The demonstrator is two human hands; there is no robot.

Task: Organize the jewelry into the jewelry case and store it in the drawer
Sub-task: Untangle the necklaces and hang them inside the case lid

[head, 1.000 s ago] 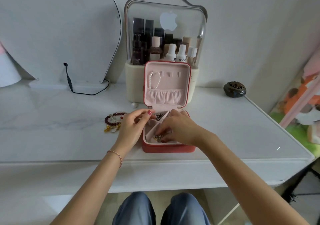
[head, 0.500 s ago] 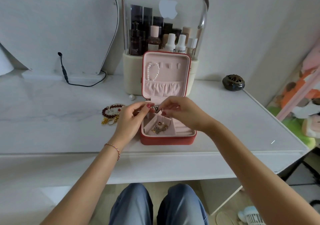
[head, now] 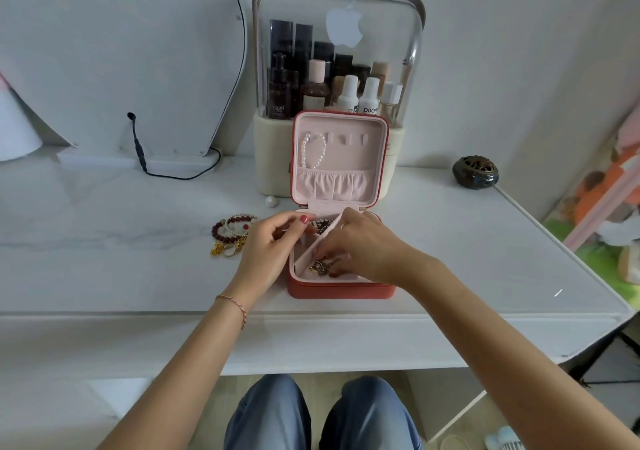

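Presently, from the head view, we list what lies before us. Item: jewelry case (head: 341,288), red outside and pink within, standing open on the white table (head: 467,259), its lid upright and leaning toward the cosmetics box (head: 337,68) behind it. Item: pearl bracelet (head: 313,151), hung on a hook inside the lid, above the gathered pocket. Item: small tangle of gold pieces (head: 320,267) in the near compartment of the tray. Item: beaded bracelets (head: 232,234), red and gold, on the table just beside the case on its left, not yet stowed. Item: one loose pearl (head: 270,201) near the foot of the cosmetics box.

Our left hand (head: 268,252) rests at the case's left edge, thumb and forefinger brought together as if pinching something small; what it is we cannot tell. Our right hand (head: 360,248) reaches into the tray, fingers curled down onto the gold pieces; whether they grip one or only touch it is hidden.

Our judgement of the step: settling small pieces into compartments. To do it well, we should steady the case, lay each piece flat and separate so chains do not knot, then fetch the bracelets and the stray pearl before closing the lid. No drawer is plainly identifiable in this view.
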